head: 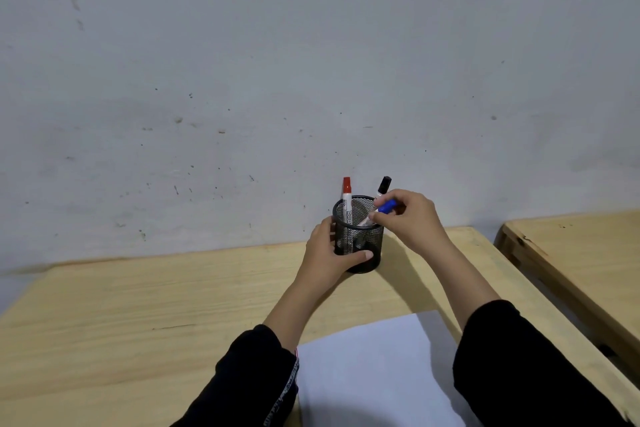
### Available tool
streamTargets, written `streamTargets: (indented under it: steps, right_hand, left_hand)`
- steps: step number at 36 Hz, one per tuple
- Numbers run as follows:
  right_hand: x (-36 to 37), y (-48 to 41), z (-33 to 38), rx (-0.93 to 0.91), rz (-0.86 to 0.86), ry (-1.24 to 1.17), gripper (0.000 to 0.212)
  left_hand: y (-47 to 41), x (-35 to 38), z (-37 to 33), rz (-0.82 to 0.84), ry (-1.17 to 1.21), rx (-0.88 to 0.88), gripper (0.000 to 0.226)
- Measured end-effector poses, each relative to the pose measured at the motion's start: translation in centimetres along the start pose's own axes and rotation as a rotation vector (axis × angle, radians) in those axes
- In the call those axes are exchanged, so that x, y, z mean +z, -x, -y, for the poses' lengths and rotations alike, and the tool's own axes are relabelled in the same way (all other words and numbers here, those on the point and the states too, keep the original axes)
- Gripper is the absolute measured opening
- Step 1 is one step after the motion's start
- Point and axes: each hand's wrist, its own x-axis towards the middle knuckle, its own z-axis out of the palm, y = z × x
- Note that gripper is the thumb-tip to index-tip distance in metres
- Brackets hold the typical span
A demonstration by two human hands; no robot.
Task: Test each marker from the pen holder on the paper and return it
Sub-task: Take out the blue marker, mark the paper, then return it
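Note:
A black mesh pen holder (363, 239) stands near the back of the wooden table (138, 322), close to the wall. My left hand (332, 251) wraps around its left side and front. A red-capped marker (347, 196) and a black-capped marker (383, 185) stand upright in it. My right hand (407, 218) pinches a blue-capped marker (386, 207) at the holder's rim, its white barrel slanting down inside. A white sheet of paper (374, 367) lies flat at the table's front, between my forearms.
A grey, marked wall (277, 62) rises directly behind the holder. A second wooden table (588, 253) stands to the right, separated by a narrow gap. Bare tabletop stretches to the left of the holder and paper.

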Motion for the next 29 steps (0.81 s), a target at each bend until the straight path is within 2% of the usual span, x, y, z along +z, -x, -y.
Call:
streamTargets:
  steps: [4,10,14,18,21,23,26,29]
  right_hand:
    - [-0.3,0.1,0.0,-0.006,-0.024,-0.055,0.014]
    - [-1.0,1.0,0.5,0.035,-0.114,-0.297,0.019]
    - [-2.2,1.9,2.2,-0.011,-0.165,-0.459,0.021]
    - [-3.7,3.2,4.5,-0.096,-0.21,-0.549,0.018]
    - [-4.8,4.3,6.2,-0.175,-0.237,-0.574,0.016]
    - [-5.3,5.1,7.1,-0.229,-0.245,-0.564,0.016]
    - [-5.5,6.3,7.7,-0.269,-0.222,-0.526,0.015]
    - [-5.1,7.7,7.7,-0.27,-0.19,-0.448,0.019]
  left_hand:
    - [0.2,0.1,-0.3,0.002,-0.027,0.007,0.072]
    - [1.0,0.5,-1.0,-0.07,-0.096,-0.025,0.061]
    - [1.5,0.8,-1.7,-0.119,-0.117,-0.067,0.051]
    - [2.0,0.7,-1.9,-0.165,-0.024,-0.156,0.061]
    - [3.1,0.3,-3.0,-0.183,0.118,-0.23,0.038]
    - [3.6,-0.3,-4.0,-0.214,0.071,-0.183,0.021]
    - [4.4,-1.4,-6.4,-0.268,0.05,-0.045,0.013]
    - [5.7,-2.5,-9.3,-0.248,0.073,0.076,0.005]
